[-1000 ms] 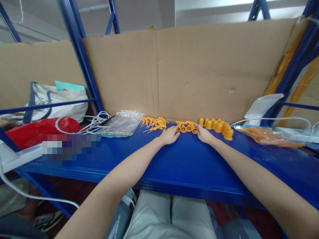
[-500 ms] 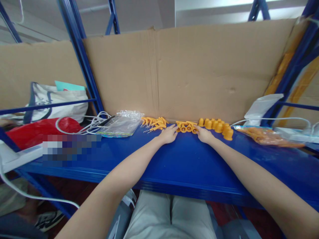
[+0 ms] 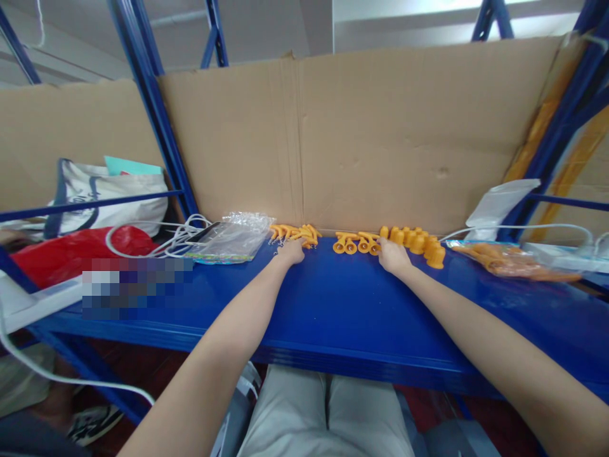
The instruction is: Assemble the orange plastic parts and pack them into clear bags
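Note:
My left hand point(image 3: 291, 252) is at a pile of slim orange plastic pieces point(image 3: 310, 235) with thin metal chain-like ends. Its fingers curl down among them; what they hold, if anything, is hidden. To the right lies a row of orange bell-mouthed pieces point(image 3: 351, 247), open ends facing me, with a small gap in the middle. My right hand point(image 3: 394, 255) is closed at the row's right end, its fingertips on the last bell-mouthed piece point(image 3: 373, 247). Behind and right of that hand stand several orange thimble-shaped cups point(image 3: 417, 242).
Left of the pile lie clear plastic bags point(image 3: 233, 238) and white cables point(image 3: 190, 228). A bag of orange parts point(image 3: 507, 260) rests at the right. Cardboard point(image 3: 380, 133) walls the back of the blue table point(image 3: 333, 317); blue posts point(image 3: 147, 108) frame it.
My left hand has moved left from the bell-mouthed row to the pile of slim pieces. My right hand stays near the row's right end. A gap now shows in the row.

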A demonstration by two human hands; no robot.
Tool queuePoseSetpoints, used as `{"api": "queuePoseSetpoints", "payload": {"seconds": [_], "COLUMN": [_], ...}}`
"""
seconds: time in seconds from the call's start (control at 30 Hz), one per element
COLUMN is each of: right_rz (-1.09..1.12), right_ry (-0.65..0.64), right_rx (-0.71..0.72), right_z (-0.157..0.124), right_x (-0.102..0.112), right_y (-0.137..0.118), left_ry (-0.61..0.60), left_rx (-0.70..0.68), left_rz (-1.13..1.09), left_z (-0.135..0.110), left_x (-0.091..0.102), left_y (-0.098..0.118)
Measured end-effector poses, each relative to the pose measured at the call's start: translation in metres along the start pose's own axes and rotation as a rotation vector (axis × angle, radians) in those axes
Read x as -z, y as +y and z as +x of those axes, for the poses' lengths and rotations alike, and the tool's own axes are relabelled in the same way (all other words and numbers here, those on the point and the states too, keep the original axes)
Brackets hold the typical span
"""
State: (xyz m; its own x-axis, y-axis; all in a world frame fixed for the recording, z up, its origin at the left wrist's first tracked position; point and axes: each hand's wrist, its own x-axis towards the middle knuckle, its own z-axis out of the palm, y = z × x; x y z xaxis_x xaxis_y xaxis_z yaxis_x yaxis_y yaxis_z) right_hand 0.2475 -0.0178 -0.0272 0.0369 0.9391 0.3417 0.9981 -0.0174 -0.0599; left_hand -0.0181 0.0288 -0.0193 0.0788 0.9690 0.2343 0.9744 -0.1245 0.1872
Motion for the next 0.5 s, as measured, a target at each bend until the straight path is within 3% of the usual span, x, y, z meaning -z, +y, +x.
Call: {"api": "queuePoseSetpoints", "payload": {"seconds": [0.3, 0.5], "right_rz": [0.181, 0.127], "right_ry": [0.012, -0.026], "right_rx": [0.013, 0.021], "right_z": [0.0069, 0.0025], "right_x": [-0.0106, -0.0060], "right_y": [0.0050, -0.0005], "left_ry": [0.066, 0.072], "left_rx": [-0.007, -0.025], "left_rz": [0.008, 0.066], "left_z": [0.0040, 0.0027], "left_x": [-0.0055, -0.0046], "left_y": [-0.0003, 0.0038]}}
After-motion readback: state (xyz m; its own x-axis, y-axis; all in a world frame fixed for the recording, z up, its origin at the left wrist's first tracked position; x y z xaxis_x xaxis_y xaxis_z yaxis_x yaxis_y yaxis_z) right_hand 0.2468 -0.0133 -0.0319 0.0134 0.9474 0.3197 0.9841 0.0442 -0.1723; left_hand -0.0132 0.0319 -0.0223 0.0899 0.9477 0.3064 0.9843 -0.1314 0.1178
